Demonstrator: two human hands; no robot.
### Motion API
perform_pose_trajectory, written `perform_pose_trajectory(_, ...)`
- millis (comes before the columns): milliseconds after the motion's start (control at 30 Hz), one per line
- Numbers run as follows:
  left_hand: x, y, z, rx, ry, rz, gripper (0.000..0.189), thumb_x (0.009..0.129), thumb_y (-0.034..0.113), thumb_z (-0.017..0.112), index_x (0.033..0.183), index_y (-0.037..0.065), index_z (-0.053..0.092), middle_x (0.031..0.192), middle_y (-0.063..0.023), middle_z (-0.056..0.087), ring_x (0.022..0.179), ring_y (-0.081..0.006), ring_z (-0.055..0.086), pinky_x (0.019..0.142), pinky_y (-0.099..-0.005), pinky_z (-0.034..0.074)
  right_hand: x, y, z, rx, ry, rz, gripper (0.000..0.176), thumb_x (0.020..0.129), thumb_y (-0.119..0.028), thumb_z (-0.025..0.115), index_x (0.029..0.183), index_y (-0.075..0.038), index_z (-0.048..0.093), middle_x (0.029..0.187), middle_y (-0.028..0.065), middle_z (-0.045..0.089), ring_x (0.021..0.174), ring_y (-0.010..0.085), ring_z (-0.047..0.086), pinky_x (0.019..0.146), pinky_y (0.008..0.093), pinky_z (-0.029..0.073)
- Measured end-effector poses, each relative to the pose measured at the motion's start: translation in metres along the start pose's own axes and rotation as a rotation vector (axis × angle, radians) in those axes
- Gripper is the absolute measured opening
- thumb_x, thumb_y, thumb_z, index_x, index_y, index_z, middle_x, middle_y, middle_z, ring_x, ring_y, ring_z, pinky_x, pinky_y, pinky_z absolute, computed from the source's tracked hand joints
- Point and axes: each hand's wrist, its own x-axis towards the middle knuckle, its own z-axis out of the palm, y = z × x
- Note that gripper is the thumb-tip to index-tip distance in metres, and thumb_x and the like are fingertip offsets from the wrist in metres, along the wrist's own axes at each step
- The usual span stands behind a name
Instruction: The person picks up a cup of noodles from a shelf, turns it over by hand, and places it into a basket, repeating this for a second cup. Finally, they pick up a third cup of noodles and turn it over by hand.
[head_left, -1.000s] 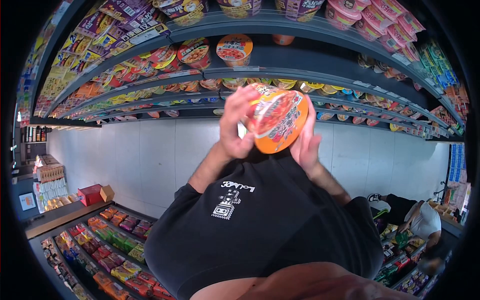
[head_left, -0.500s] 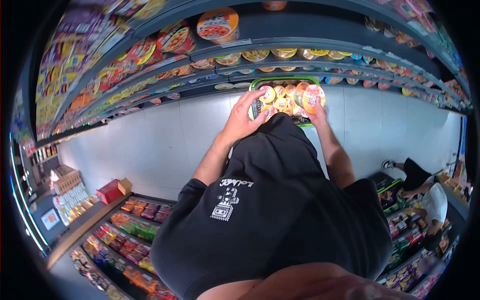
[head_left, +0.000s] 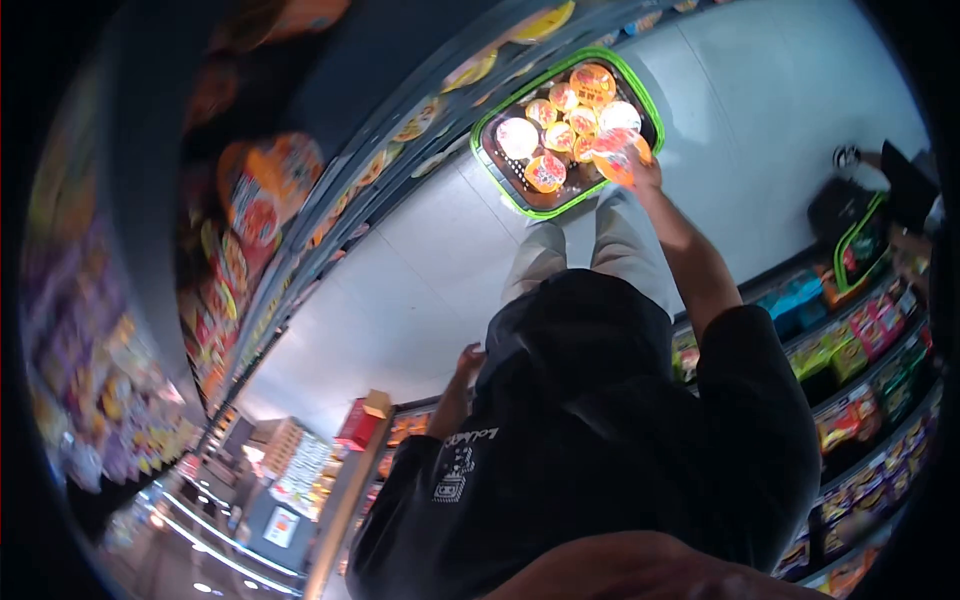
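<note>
My right hand (head_left: 647,172) grips an orange-and-white instant noodle cup (head_left: 618,155), held tilted over the right edge of a black basket with a green rim (head_left: 540,214). Inside the basket stand several more noodle cups, among them a larger orange one (head_left: 592,85) at the back and a pale-lidded one (head_left: 517,138) at the left. Down beside my body, away from the basket, hangs my left hand (head_left: 470,358); its fingers are partly hidden and blurred.
A store shelf (head_left: 350,140) with noodle cups runs along the left and top. Behind me, another shelf (head_left: 850,420) carries packaged goods. At the right a person (head_left: 905,180) is near a second green-rimmed basket (head_left: 858,240). Pale tiled floor (head_left: 740,110) lies between.
My view has turned, bringing the left shelf closer. My left hand has left the basket's side and dropped beside my body. The noodle cup stays in my right hand.
</note>
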Motion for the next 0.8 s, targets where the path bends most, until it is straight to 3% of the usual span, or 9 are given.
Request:
perform_pose_trajectory(33,-0.006,0.001,-0.015,0.044,-0.008,-0.013,0.05,0.092,0.017,0.064,0.138,0.003,0.05,0.105,-0.0118,0.074,0.095,-0.0173,0.07,0.084,-0.0307,0.054,0.022,0.031,0.021,-0.088,0.001,-0.135,0.048,0.084,-0.038,0.079,0.119,-0.01,0.064,0.099,0.0055,0.068,0.084,0.0176,0.069,0.063,0.0383,0.06)
perform_pose_trajectory(67,-0.001,-0.014,-0.021,0.019,0.03,0.061,0.053,0.091,0.021,0.066,0.138,0.003,0.049,0.104,-0.0117,0.075,0.094,-0.0175,0.07,0.084,-0.0308,0.054,-0.032,-0.029,0.051,-0.146,0.072,0.14,0.066,0.077,-0.047,0.083,0.12,-0.003,0.06,0.113,0.0111,0.069,0.098,0.021,0.069,0.083,0.0344,0.056)
perform_pose_trajectory(133,0.034,-0.055,-0.022,-0.357,0.083,0.181,0.059,0.091,0.03,0.069,0.139,0.005,0.047,0.105,-0.0108,0.073,0.091,-0.0179,0.069,0.081,-0.033,0.054,0.031,0.048,0.094,-0.124,0.019,-0.191,0.068,0.078,-0.046,0.082,0.126,-0.005,0.057,0.121,0.011,0.068,0.103,0.0216,0.068,0.094,0.032,0.051)
perform_pose_trajectory(200,0.009,0.013,-0.057,-0.478,0.092,0.165,0.057,0.093,0.031,0.067,0.14,0.005,0.046,0.108,-0.0094,0.07,0.092,-0.0169,0.067,0.077,-0.0338,0.054,0.021,0.026,0.132,-0.166,-0.009,0.072,0.065,0.079,-0.049,0.078,0.124,-0.007,0.058,0.123,0.0139,0.067,0.113,0.0296,0.064,0.097,0.0378,0.05)
perform_pose_trajectory(267,0.014,0.046,-0.088,-0.465,0.045,0.197,0.062,0.093,0.035,0.069,0.142,0.005,0.044,0.111,-0.0075,0.067,0.096,-0.0159,0.065,0.078,-0.0318,0.051,0.109,0.127,0.174,-0.042,-0.027,-0.603,0.06,0.082,-0.035,0.079,0.131,-0.013,0.052,0.124,0.009,0.063,0.105,0.0232,0.066,0.089,0.0351,0.054)
perform_pose_trajectory(333,0.03,0.078,-0.109,-0.585,-0.084,0.386,0.082,0.085,0.05,0.076,0.145,0.006,0.041,0.115,-0.0066,0.066,0.099,-0.016,0.064,0.082,-0.0299,0.049,0.109,0.102,0.194,-0.398,0.081,-0.142,0.065,0.082,-0.049,0.073,0.128,-0.009,0.052,0.121,0.0175,0.066,0.111,0.0366,0.064,0.097,0.0432,0.05)
perform_pose_trajectory(467,0.046,0.119,-0.127,-0.632,-0.123,0.398,0.103,0.072,0.066,0.078,0.147,0.006,0.04,0.122,-0.0064,0.063,0.103,-0.018,0.064,0.085,-0.0306,0.049,0.104,0.053,0.225,-0.036,0.148,0.301,0.068,0.086,-0.045,0.072,0.134,-0.005,0.044,0.124,0.0217,0.063,0.113,0.036,0.063,0.097,0.0422,0.052)
perform_pose_trajectory(667,0.067,0.106,-0.117,-0.432,-0.081,0.113,0.054,0.097,0.034,0.064,0.143,0.011,0.047,0.119,-0.0096,0.065,0.104,-0.0182,0.065,0.085,-0.0337,0.053,0.111,0.035,0.227,0.109,0.121,0.356,0.074,0.091,-0.042,0.069,0.139,-0.001,0.03,0.127,0.024,0.058,0.112,0.034,0.063,0.086,0.0417,0.058)
perform_pose_trajectory(800,0.056,0.108,-0.111,-0.407,-0.076,0.034,0.06,0.096,0.035,0.064,0.145,0.005,0.043,0.117,-0.0114,0.065,0.102,-0.0186,0.065,0.089,-0.0352,0.053,0.142,0.078,0.226,0.063,0.056,0.257,0.074,0.09,-0.044,0.07,0.134,0.003,0.033,0.125,0.0253,0.059,0.112,0.0356,0.063,0.083,0.0401,0.058)
